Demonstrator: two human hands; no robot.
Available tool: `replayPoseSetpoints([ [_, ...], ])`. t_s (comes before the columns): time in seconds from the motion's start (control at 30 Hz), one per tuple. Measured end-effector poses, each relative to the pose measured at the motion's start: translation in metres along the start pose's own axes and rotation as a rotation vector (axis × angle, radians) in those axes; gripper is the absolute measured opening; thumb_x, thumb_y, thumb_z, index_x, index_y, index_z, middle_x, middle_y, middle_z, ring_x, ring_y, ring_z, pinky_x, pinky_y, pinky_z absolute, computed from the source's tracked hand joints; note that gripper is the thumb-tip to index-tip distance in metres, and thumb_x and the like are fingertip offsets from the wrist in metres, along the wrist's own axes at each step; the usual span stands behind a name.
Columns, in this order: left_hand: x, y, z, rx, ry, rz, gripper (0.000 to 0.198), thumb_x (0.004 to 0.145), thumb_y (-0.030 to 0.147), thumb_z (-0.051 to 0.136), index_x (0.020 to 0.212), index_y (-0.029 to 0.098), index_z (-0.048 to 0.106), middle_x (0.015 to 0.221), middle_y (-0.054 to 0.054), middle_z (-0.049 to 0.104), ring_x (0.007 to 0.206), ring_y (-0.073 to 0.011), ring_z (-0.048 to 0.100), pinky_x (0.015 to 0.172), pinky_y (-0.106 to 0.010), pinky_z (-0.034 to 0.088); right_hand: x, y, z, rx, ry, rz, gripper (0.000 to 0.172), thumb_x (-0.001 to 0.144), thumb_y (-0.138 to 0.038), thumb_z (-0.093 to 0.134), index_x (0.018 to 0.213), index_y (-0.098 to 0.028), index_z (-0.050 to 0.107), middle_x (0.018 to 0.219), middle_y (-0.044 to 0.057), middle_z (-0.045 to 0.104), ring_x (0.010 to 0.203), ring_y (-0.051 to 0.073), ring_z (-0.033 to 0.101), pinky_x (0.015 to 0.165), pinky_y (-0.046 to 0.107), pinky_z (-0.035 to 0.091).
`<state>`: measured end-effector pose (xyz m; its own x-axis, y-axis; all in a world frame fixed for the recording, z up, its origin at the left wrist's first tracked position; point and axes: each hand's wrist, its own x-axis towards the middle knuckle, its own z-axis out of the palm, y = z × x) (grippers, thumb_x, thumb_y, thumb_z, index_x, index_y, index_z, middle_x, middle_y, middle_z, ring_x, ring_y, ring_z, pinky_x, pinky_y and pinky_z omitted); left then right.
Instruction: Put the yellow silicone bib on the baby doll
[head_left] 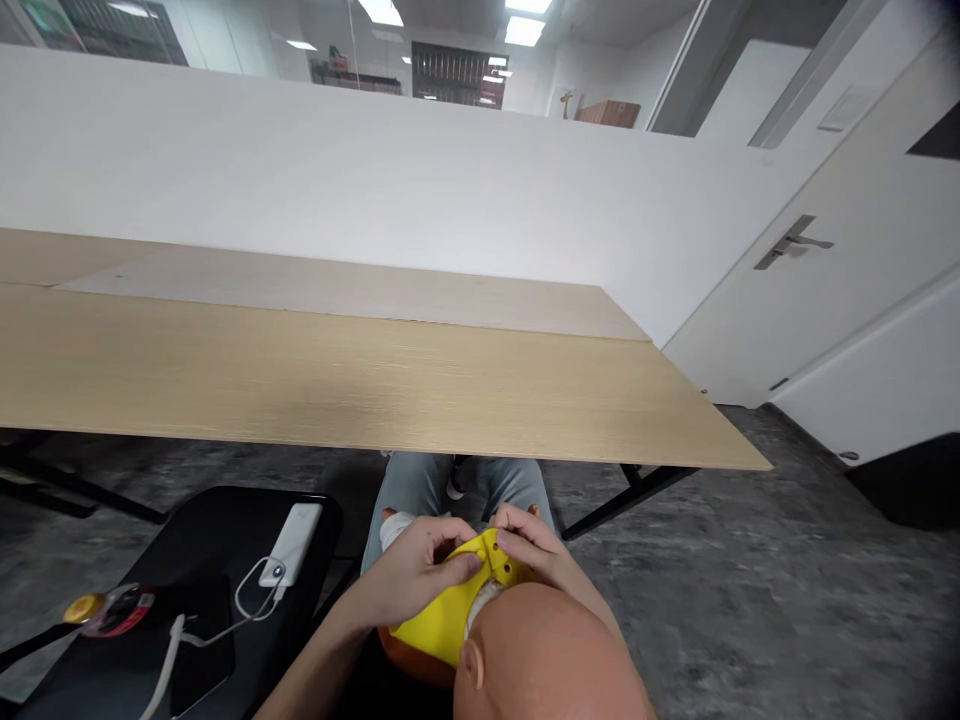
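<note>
Pinched between thumb and fingers of both your hands, the yellow bib (439, 622) is held near its upper edge: your left hand (409, 575) has its thumb laid over the cloth, and your right hand (541, 550) grips just beside it, by a few small dark spots that could be holes or snaps; you cannot tell which from here. Your fingertips are close together, with hardly any gap. The bib lies against the front and side of the doll (555, 650), which sits on your lap with the back of its bald head toward you, and a white collar (484, 605) shows between bib and neck. Your jeans (412, 490) show beyond, under the edge of the table (337, 385). Expect the bib to be light and bendy, probably smooth and a little slick, thin enough to fold under a thumb and unlikely to break. Its spotted edge looks the best place to hold, with thumbs on top and fingers behind; the wide lower part would likely just flop. The doll's head looks firm and rounded, so it would probably roll or tip if pushed; your forearms on either side seem well placed to steady it.
</note>
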<state>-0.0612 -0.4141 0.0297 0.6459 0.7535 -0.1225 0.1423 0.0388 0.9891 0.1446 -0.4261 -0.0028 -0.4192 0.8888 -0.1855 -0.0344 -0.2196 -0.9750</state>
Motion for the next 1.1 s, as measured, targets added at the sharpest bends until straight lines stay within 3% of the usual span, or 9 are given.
replayPoseSetpoints([
  [0.13, -0.001, 0.001, -0.001, -0.014, -0.007, -0.029, 0.023, 0.086, 0.034, 0.057, 0.083, 0.013, 0.066, 0.075, -0.001, 0.06, 0.07, -0.0128, 0.05, 0.063, -0.022, 0.036, -0.001, -0.005, 0.002, 0.024, 0.009, -0.009, 0.038, 0.083, -0.051, 0.062, 0.075, -0.017, 0.047, 0.071, -0.001, 0.047, 0.065, 0.011, 0.041, 0.06, 0.025, 0.028],
  [0.27, 0.0, -0.003, 0.001, 0.094, 0.005, -0.073, 0.034, 0.085, 0.041, 0.056, 0.065, 0.014, 0.054, 0.061, 0.004, 0.039, 0.06, -0.0096, 0.036, 0.054, -0.023, 0.024, -0.002, -0.005, 0.003, -0.016, 0.013, -0.012, 0.037, 0.085, -0.051, 0.061, 0.077, -0.017, 0.049, 0.074, 0.0, 0.049, 0.067, 0.011, 0.043, 0.062, 0.024, 0.029],
  [0.4, 0.003, -0.005, 0.005, 0.169, 0.03, -0.107, 0.037, 0.088, 0.041, 0.048, 0.06, 0.017, 0.044, 0.06, 0.005, 0.033, 0.059, -0.01, 0.031, 0.053, -0.024, 0.02, -0.003, -0.004, 0.004, -0.007, 0.034, 0.001, 0.034, 0.087, -0.048, 0.06, 0.078, -0.016, 0.05, 0.074, 0.0, 0.05, 0.069, 0.011, 0.043, 0.064, 0.025, 0.029],
  [0.63, 0.003, -0.005, 0.004, 0.135, 0.016, -0.107, 0.017, 0.079, 0.021, 0.042, 0.062, 0.017, 0.044, 0.063, 0.003, 0.04, 0.066, -0.0121, 0.041, 0.058, -0.024, 0.026, -0.004, -0.009, 0.007, 0.029, 0.046, 0.016, 0.032, 0.085, -0.046, 0.061, 0.076, -0.018, 0.049, 0.073, 0.0, 0.05, 0.068, 0.012, 0.045, 0.063, 0.026, 0.032],
  [1.1, 0.002, -0.004, 0.002, 0.067, -0.025, -0.146, 0.013, 0.074, 0.014, 0.041, 0.069, 0.016, 0.053, 0.069, 0.003, 0.048, 0.068, -0.0118, 0.045, 0.061, -0.022, 0.031, -0.004, -0.006, 0.005, -0.023, 0.07, -0.016, 0.027, 0.087, -0.041, 0.058, 0.074, -0.019, 0.049, 0.073, 0.0, 0.049, 0.07, 0.013, 0.044, 0.069, 0.026, 0.032],
])
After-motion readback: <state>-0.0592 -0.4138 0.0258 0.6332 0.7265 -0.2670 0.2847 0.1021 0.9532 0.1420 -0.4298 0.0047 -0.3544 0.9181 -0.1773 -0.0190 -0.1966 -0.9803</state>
